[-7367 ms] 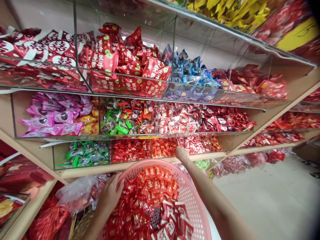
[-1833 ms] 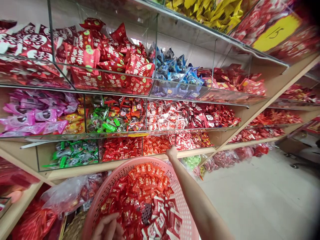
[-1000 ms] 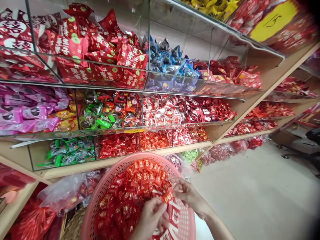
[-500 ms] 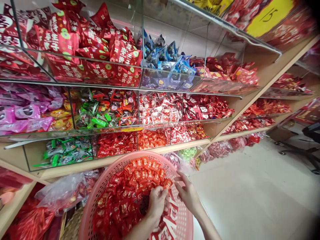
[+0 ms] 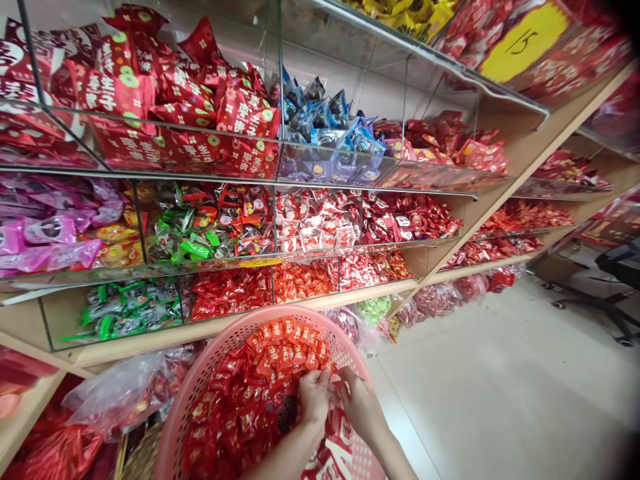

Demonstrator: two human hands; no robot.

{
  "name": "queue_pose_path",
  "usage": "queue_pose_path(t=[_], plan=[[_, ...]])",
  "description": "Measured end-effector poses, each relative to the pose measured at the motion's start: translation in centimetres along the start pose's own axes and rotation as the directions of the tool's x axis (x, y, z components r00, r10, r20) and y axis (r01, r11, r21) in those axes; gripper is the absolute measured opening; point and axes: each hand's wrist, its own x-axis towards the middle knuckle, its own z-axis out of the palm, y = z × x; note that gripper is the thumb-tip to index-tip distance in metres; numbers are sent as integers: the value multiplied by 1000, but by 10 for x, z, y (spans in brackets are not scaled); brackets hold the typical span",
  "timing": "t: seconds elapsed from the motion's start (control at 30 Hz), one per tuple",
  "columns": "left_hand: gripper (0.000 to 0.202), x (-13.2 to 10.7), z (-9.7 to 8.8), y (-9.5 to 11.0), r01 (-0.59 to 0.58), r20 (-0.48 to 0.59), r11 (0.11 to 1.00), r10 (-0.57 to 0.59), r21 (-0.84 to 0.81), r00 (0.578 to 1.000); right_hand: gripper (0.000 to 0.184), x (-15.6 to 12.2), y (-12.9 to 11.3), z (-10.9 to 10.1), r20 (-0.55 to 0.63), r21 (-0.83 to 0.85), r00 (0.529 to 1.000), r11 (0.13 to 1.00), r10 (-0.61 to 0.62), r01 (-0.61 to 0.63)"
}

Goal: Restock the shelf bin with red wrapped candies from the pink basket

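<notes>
Head view: both forearms reach up from the bottom edge and converge, the left hand [image 5: 314,400] and right hand [image 5: 361,408] meeting over red candy packets [image 5: 273,360] heaped every way in a round, pink perforated basket [image 5: 193,370]. The fingers [image 5: 320,385] curl downward; whether they grasp a packet, I cannot tell. A clear plastic bag [image 5: 117,390] lies just beside the basket, below acrylic shelf bins [image 5: 60,320].

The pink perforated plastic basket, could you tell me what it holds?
The basket holds small red wrapped sweets and red-and-white packets; the left hand and right hand hide the middle, its floor unseen.
</notes>
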Motion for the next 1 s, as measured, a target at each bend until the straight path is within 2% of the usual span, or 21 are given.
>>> queue_pose_path(t=[0.13, 0.27, 0.37, 0.47, 0.57, 0.7, 0.87, 1.0], plan=[[51, 6, 1, -3, -33, -45, 999, 34, 14, 998, 21, 3, -11, -1, 73, -111, 997, 994, 34, -26], [52, 7, -4, -6, -71, -71, 995, 75, 69, 995, 18, 4, -15, 0, 115, -130, 993, 992, 26, -11], [53, 0, -12, -5, -97, -56, 990, 103, 100, 993, 24, 5, -14, 2, 113, -165, 994, 986, -6, 25], [53, -7, -23, -2, -115, -73, 986, 124, 121, 990, 25, 6, -17, 3, 68, -230, 998, 973, 11, 5], [54, -7, -31, 2, -129, -80, 985, 138, 111, 987, 22, 8, -24, 3, 42, -203, 999, 979, -8, 16], [55, 2, -32, 5, -154, -68, 984, 161, 92, 985, 22, 14, -30, 9, 106, -125, 992, 989, -64, 78], [54, 7, -29, 6, -140, -69, 987, 146, 81, 987, 21, 20, -23, 22, 108, -157, 992, 984, -63, 80], [53, 1, -28, 9, -71, -90, 995, 77, 70, 993, 23, 24, -16, 29, 93, -133, 992, 987, -82, 94]])
